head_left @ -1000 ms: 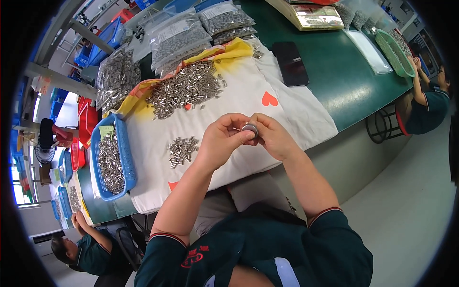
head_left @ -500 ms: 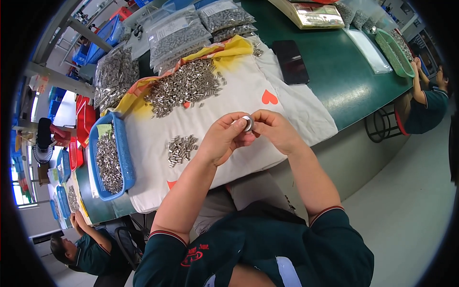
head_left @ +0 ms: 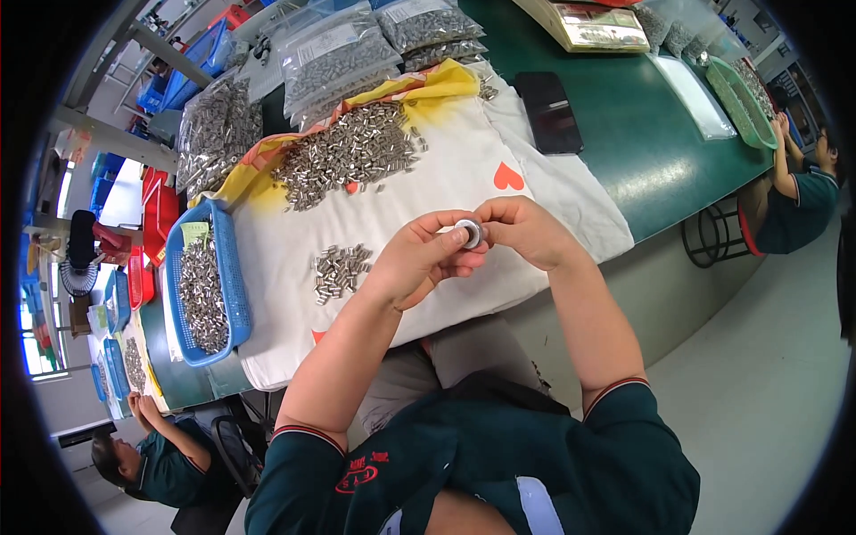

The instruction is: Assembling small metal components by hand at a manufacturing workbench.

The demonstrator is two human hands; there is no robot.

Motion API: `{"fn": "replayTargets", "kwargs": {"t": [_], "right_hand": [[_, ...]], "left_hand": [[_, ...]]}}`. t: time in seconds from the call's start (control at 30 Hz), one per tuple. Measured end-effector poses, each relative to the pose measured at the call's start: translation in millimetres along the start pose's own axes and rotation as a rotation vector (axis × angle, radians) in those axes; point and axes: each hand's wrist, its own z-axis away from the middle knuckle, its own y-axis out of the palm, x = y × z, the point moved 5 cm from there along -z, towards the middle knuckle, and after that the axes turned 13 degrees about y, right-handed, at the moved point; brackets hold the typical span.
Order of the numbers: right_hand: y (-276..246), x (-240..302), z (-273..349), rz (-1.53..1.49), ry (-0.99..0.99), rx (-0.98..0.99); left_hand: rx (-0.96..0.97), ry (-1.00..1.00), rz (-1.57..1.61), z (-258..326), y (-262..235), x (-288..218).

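Observation:
A round silvery metal ring is held above the front part of the white cloth. My left hand pinches it between thumb and fingers. On the other side of the ring, the fingertips of my right hand are closed at its edge; whether they hold some smaller piece cannot be made out. To the left of my hands lies a small group of short metal cylinders. A much larger heap of the same metal pieces spreads over the far part of the cloth.
A blue basket full of metal pieces stands at the left. Behind the heap are filled plastic bags. A black phone lies on the green table, near a scale and a green basket. Co-workers sit at both sides.
The ring has turned so its round opening faces me more. Both hands have shifted very slightly right, still together at the ring. The heaps look the same.

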Motion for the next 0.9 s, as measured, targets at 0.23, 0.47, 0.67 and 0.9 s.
{"fn": "replayTargets", "kwargs": {"t": [0.23,0.47,0.67,0.9], "right_hand": [[-6,-10,0,-0.195,0.081,0.096],[-9,-25,-8,-0.406,0.13,0.074],[-7,-22,-11,-0.44,0.07,-0.017],[-30,-21,-10,-0.434,-0.072,-0.117]], "left_hand": [[0.004,0.042,-0.029,-5,7,4],[-0.047,0.031,0.181,-15,2,21],[-0.027,0.022,0.181,-22,-4,20],[-0.126,0.075,0.129,-25,-13,20]]}}
